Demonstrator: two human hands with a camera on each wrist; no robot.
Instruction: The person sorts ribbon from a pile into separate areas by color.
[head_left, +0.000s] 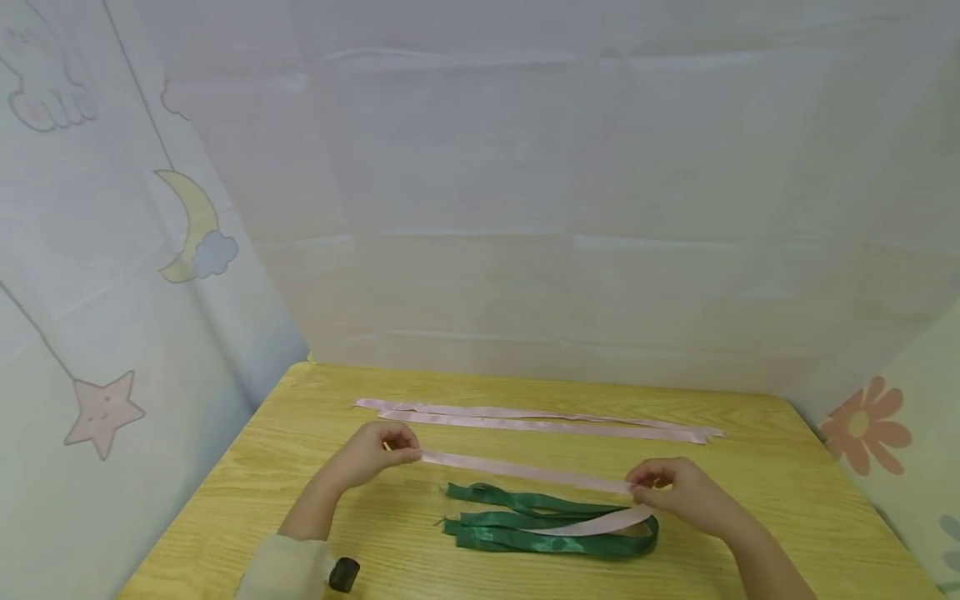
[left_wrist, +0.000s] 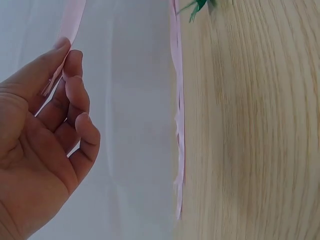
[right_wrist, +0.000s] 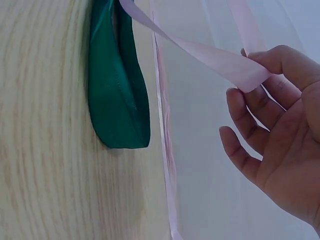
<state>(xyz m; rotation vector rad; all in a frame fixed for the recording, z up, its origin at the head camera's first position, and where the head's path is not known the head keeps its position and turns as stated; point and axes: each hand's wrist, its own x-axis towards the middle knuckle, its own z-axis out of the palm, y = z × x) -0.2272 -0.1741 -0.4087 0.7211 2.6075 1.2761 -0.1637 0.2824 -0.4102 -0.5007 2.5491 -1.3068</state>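
A pale pink ribbon (head_left: 525, 472) stretches between my two hands above the table. My left hand (head_left: 378, 454) pinches its frayed end between thumb and forefinger, as the left wrist view shows. Farther along, the right hand (head_left: 678, 493) pinches the ribbon where it bends back. From there a loose tail (right_wrist: 210, 59) of the same ribbon curves down to the left, over the green ribbons. Those green ribbons (head_left: 555, 543) lie folded in a loop just below the hands, their cut ends to the left and the fold to the right.
More pink ribbons (head_left: 540, 422) lie lengthwise across the back of the wooden table (head_left: 247, 508). A pale cloth backdrop (head_left: 562, 208) with printed pictures hangs behind and at the sides. A small black object (head_left: 344, 575) sits by the left sleeve (head_left: 285, 571).
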